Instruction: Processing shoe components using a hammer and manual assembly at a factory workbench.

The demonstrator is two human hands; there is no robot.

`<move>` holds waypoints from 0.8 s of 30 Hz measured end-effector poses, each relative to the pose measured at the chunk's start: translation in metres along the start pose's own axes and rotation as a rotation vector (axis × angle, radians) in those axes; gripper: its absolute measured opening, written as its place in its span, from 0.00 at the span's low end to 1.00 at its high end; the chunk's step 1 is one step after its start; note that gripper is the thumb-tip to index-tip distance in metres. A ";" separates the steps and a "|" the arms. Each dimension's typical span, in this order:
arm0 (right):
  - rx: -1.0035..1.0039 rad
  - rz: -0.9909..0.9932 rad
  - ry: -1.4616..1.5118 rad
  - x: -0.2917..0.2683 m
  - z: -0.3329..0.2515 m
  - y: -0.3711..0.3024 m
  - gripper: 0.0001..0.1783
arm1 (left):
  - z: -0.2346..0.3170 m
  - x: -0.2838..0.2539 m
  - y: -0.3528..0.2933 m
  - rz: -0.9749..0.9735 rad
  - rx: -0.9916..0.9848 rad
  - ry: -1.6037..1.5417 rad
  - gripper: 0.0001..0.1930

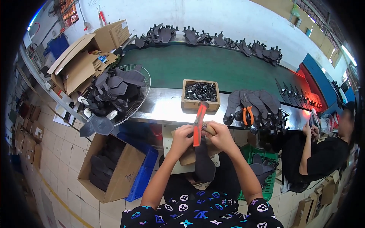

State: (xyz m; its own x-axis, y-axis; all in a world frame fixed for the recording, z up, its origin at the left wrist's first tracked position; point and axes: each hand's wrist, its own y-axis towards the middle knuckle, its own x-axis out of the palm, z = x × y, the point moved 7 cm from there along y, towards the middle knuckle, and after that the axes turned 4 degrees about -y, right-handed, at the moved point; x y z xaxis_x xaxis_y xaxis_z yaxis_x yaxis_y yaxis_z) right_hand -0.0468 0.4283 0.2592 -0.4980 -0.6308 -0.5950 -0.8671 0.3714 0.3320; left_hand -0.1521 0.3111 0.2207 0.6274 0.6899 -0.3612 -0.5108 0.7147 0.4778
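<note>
In front of me a dark grey sandal sole (205,163) lies lengthwise over a tan block (187,157) on a pale stand (167,138). My left hand (182,140) is closed at the left of the sole's far end, its fingertips bent inward. My right hand (221,137) is closed opposite it, by a small tan and metallic piece whose kind I cannot tell. Between the hands and the camera stands a red-handled tool (198,125) with a dark end, hiding part of the fingertips. What either hand pinches is hidden.
Beyond the hands, a wooden box (200,107) holds small black parts on the metal ledge (163,106). Orange-handled pliers (248,116) lie by dark soles (262,100). A wire basket (146,95) is left; a green conveyor belt (167,66) runs behind. A co-worker (323,155) sits right.
</note>
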 end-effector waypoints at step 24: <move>0.010 0.045 0.023 -0.044 -0.083 -0.064 0.22 | -0.013 0.006 0.001 -0.157 -0.296 -0.426 0.10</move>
State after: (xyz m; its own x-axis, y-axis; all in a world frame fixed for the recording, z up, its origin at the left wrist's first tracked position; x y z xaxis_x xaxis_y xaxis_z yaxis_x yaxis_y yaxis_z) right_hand 0.0297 0.3753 0.3248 -0.5366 -0.6287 -0.5628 -0.8438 0.4066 0.3504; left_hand -0.1566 0.3174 0.2092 0.8610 0.5081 -0.0240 -0.4967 0.8500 0.1754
